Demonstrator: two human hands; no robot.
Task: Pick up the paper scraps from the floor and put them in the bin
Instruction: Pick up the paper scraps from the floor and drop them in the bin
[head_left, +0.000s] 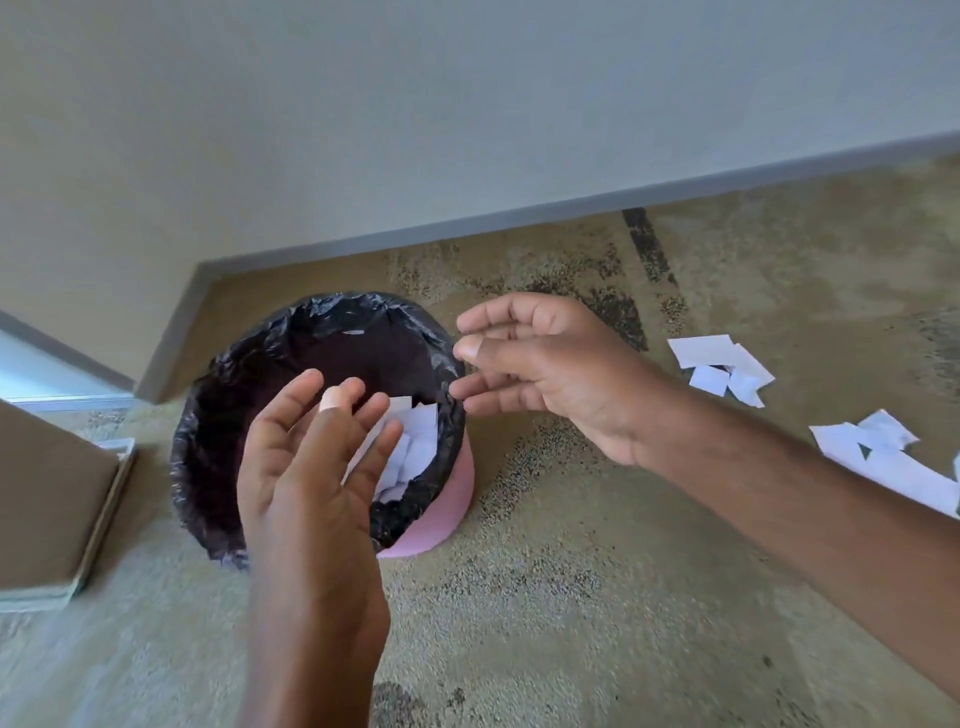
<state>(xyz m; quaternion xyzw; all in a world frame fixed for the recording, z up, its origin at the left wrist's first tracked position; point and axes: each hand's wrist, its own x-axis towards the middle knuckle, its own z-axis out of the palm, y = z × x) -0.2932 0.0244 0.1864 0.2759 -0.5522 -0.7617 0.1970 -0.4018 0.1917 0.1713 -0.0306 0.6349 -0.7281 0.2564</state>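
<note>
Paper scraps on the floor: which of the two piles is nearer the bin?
The smaller pile, just beyond the right hand; the larger pile sits at the frame's right edge.

The bin (453, 499) stands open-topped, its mouth partly covered by the left hand (311, 467) over the near side and the right hand (550, 374) at the right rim; bare carpet (571, 545) lies between it and the paper scraps (722, 366) on the right; a wall (363, 130) rises close behind; a cardboard box (47, 493) stands near on its left.
</note>
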